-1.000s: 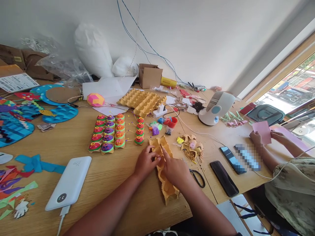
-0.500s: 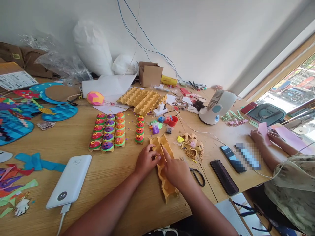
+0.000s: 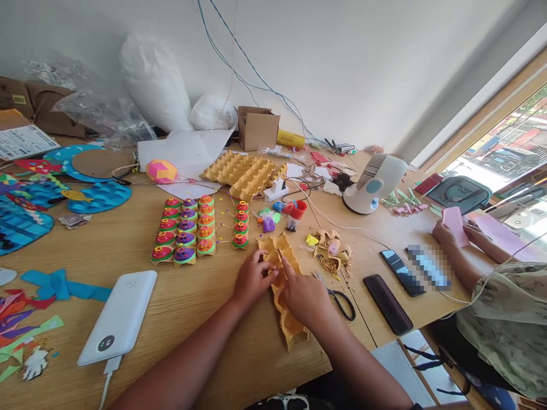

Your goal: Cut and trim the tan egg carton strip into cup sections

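Far middle: yellow carton trays (image 3: 241, 173) in an overlapping heap, set back, perhaps to leave you working space. Left of your hands, a block of painted carton cups (image 3: 186, 228) in three columns; a single painted row (image 3: 241, 225) sits apart, just right of it. Spacing probably keeps antennae from tangling. Unpainted carton strip (image 3: 287, 312) lies hollows up at the near middle, running far to near, slightly aslant, squarely within your reach. Your right hand (image 3: 306, 296) lies over its right side, index finger extended down into it. Your left hand (image 3: 252, 279) curls narrowly at the left edge, seemingly to steady it. Cannot tell whether either set of fingers pinches the card. Scissors (image 3: 345, 304) just right of your right hand, probably parked handy.

Pale wall (image 3: 350, 68) behind; wood-grained tabletop (image 3: 205, 302) below, with a seam on the right. Window (image 3: 508, 136) far right, daylight. Another person's hands (image 3: 447, 236) hold pink paper (image 3: 455, 226) at right. White fan (image 3: 376, 185) far right of you; white power bank (image 3: 119, 316) near left; dark phone (image 3: 388, 303) near right. Red cup (image 3: 298, 209) beyond the strip.
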### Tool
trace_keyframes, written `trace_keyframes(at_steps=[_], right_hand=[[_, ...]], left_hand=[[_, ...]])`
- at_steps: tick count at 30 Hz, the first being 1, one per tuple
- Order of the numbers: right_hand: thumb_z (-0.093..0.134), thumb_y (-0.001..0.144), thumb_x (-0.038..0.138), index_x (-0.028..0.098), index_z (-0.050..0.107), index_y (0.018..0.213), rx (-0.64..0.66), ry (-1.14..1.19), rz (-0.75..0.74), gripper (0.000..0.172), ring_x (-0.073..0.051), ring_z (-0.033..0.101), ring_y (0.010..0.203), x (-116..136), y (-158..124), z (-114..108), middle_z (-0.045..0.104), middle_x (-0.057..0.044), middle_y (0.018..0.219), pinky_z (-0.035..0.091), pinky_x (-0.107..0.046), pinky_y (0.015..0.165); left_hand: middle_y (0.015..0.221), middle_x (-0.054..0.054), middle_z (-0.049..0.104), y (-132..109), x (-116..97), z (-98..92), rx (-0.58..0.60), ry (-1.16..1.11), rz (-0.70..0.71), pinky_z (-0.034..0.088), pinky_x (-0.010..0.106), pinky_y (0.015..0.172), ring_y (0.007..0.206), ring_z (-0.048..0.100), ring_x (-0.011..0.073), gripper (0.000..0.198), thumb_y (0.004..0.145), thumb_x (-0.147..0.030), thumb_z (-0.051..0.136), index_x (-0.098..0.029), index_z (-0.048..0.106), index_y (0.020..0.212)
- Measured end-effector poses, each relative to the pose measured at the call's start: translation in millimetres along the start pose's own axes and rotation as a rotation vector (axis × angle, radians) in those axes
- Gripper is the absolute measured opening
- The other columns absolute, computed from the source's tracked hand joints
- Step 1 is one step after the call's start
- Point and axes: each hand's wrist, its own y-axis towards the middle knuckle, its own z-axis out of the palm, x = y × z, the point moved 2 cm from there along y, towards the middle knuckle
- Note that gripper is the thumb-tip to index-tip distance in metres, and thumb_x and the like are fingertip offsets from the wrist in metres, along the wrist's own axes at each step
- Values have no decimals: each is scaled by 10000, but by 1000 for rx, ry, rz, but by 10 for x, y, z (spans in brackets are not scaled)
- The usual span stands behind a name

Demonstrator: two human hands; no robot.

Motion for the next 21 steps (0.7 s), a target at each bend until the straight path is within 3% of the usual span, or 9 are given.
trace_keyframes(at_steps=[6, 15, 21], right_hand=[[316, 1033, 336, 192, 112, 1631, 3, 15, -6, 648, -260, 746, 917, 23, 158, -44, 763, -158, 1059, 539, -317, 715], [322, 1019, 287, 187, 195, 1619, 11, -6, -2, 622, -272, 754, 852, -2, 32, -10, 772, -161, 1005, 537, -331, 676], [320, 1038, 353, 209, 103, 1632, 27, 43, -9, 648, -274, 747, 924, -18, 152, -117, 761, -152, 1077, 528, -334, 710]], left_hand=[[1319, 65, 566, 4, 10, 4, 6, -7, 12, 495, 434, 1028, 1181, 586, 270, 127, 843, -300, 688, -265, 799, 892], [1316, 71, 574, -1, -13, -6, -4, -2, -1, 502, 444, 1017, 1155, 605, 280, 102, 832, -292, 706, -232, 787, 850], [1324, 61, 567, -5, 27, 11, -10, -14, 20, 505, 425, 1020, 1170, 600, 271, 115, 836, -291, 699, -257, 796, 888]])
